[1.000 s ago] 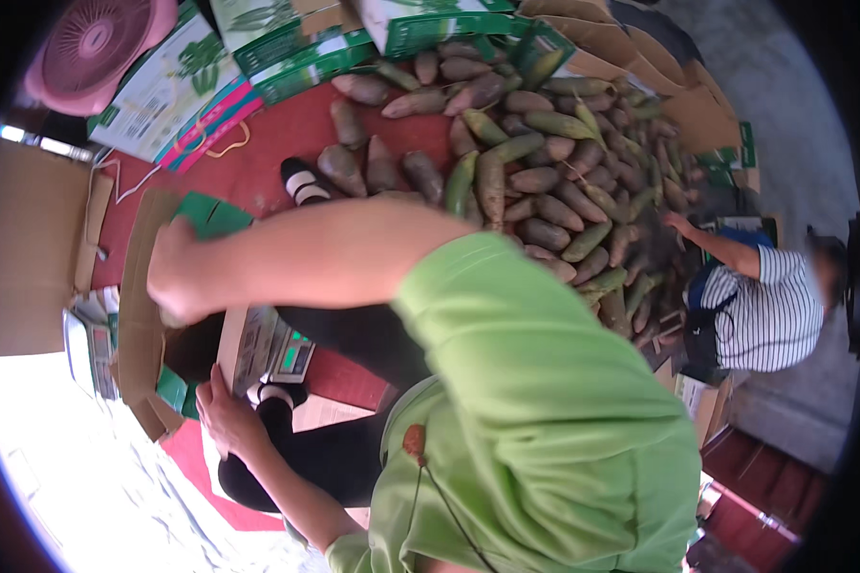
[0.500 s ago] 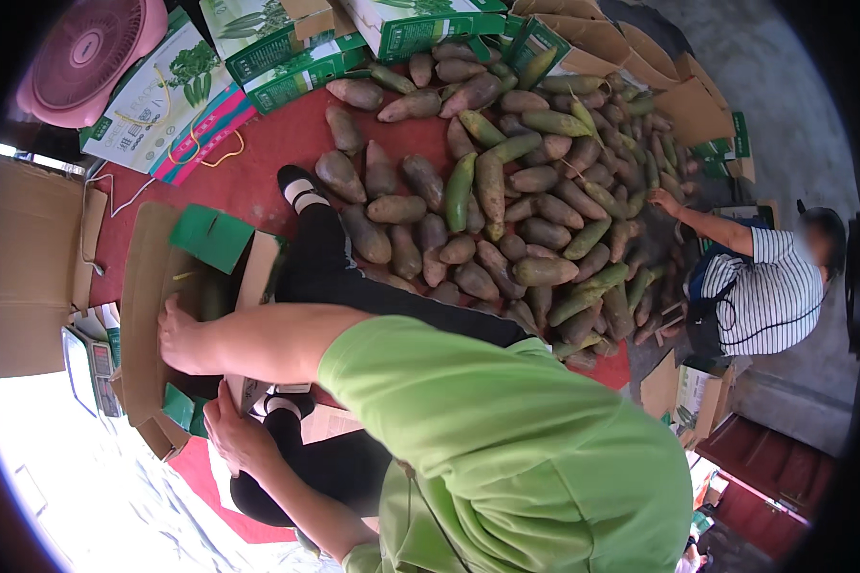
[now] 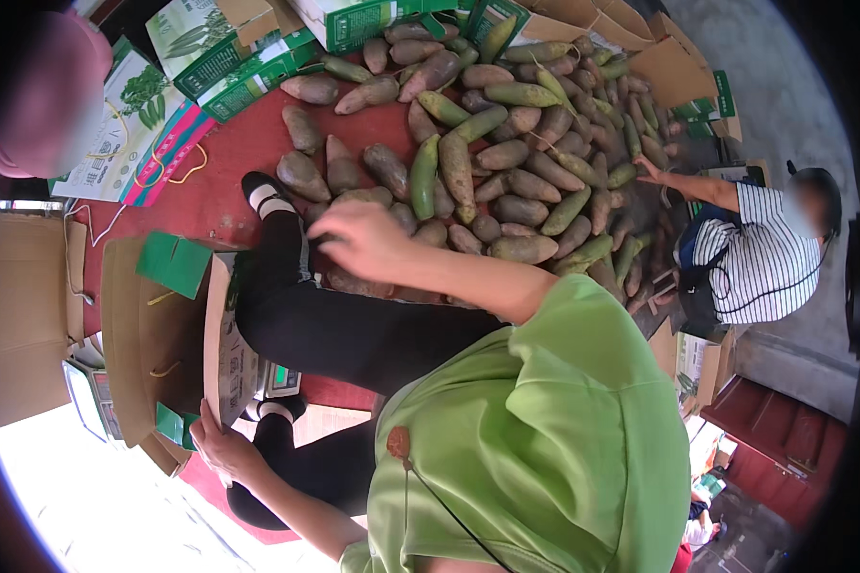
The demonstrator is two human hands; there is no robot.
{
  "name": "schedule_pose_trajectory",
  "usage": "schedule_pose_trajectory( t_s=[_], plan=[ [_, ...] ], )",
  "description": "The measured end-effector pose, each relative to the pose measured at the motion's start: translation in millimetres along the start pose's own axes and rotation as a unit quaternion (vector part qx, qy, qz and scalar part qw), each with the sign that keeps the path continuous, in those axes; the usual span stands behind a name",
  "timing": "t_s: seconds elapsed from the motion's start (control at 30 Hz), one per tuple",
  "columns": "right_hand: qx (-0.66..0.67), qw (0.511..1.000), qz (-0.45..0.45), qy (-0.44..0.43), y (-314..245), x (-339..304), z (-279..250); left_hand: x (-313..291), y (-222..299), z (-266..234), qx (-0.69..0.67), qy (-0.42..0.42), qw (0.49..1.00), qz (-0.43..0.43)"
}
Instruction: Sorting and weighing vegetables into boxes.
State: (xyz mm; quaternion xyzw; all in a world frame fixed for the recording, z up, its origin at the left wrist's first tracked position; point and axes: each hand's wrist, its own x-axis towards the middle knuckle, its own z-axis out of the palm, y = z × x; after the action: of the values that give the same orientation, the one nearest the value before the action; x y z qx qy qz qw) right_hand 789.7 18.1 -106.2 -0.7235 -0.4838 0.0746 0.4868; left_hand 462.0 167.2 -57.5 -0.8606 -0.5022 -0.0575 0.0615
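My left hand [image 3: 227, 447] grips the near edge of an open cardboard box [image 3: 153, 329], thumb and fingers on its printed side panel. Green flaps stand out from the box, and its inside is mostly dark. My right hand [image 3: 368, 237], smeared by motion, hovers above the near left part of the radish pile with its fingers partly apart and nothing visible in them. Beneath it lie soil-covered radishes [image 3: 301, 177], some brownish, some green, such as a long green radish [image 3: 423, 179]. A scale [image 3: 282, 379] with a lit display shows beside the box.
My outstretched legs [image 3: 354, 329] lie between box and pile. Printed green-and-white cartons [image 3: 196, 48] and a pink fan [image 3: 48, 86] stand at the far left. Across the pile, a person in a striped shirt [image 3: 774, 253] reaches into the radishes. A red mat [image 3: 244, 143] covers the floor.
My right hand has left the box and moved right, over the radishes. My left hand keeps its hold on the box edge. The whole view has shifted a little.
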Motion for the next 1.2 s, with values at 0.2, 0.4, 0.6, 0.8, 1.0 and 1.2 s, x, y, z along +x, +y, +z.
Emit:
schedule_pose_trajectory(
  t_s=[0.2,0.4,0.6,0.8,1.0,1.2],
  plan=[
    [-0.237,0.930,0.270,-0.073,114.8,-112.0,-78.0,-2.0,-7.0,7.7,-0.002,-0.006,1.000,0.002],
    [-0.422,0.757,0.463,-0.187,197.9,-155.8,-143.0,-5.1,2.4,7.0,0.009,0.020,0.999,0.025],
    [-0.451,0.694,0.512,-0.229,232.6,-147.6,-168.1,-7.5,-2.0,7.4,0.028,0.003,1.000,0.004],
    [-0.463,0.684,0.478,-0.298,258.0,-154.2,-165.7,-5.3,5.2,4.9,0.027,-0.010,1.000,0.001],
    [-0.554,0.623,0.432,-0.344,250.0,-141.4,-163.8,-7.8,6.6,3.6,0.007,-0.012,1.000,-0.016],
    [-0.563,0.661,0.421,-0.262,275.1,-175.3,-163.7,-5.4,5.6,5.6,0.021,-0.008,1.000,-0.010]
  ],
)
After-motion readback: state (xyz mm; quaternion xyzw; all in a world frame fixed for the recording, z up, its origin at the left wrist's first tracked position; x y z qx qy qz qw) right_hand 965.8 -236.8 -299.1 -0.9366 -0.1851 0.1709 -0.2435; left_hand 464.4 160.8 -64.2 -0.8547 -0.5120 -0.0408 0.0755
